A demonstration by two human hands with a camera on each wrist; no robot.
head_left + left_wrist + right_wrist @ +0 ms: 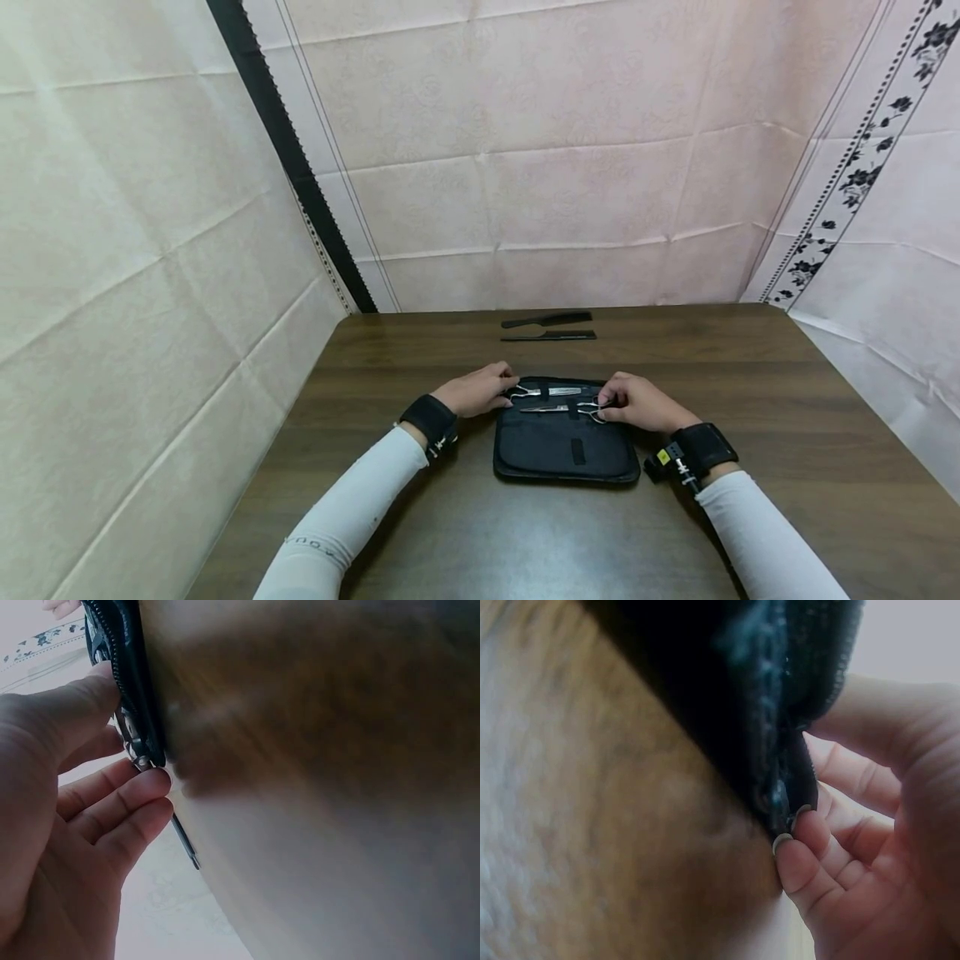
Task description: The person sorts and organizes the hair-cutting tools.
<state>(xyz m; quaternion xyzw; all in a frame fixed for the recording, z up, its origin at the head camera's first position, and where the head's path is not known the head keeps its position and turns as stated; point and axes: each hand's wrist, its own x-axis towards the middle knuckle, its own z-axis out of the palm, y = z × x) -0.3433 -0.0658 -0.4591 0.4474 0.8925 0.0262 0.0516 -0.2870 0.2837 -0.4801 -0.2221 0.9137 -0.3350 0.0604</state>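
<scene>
A black zip case [540, 446] lies open on the table. Two pairs of metal scissors sit inside it under black straps: the upper scissors [558, 391] have their finger loops to the left, the lower scissors [543, 409] to the right. My left hand [480, 390] grips the case's upper left edge beside the upper loops; in the left wrist view its thumb lies along the zipper [116, 656]. At the upper right edge my right hand [636, 402] grips the case, thumb beside the lower loops. In the right wrist view its fingertips [799, 862] meet at the case's edge.
Beyond the case, near the table's far edge, lie two black combs, one comb [551, 318] behind the other comb [555, 336]. Pale patterned cloth [585, 192] hangs behind the brown wooden table [420, 533] and at both sides.
</scene>
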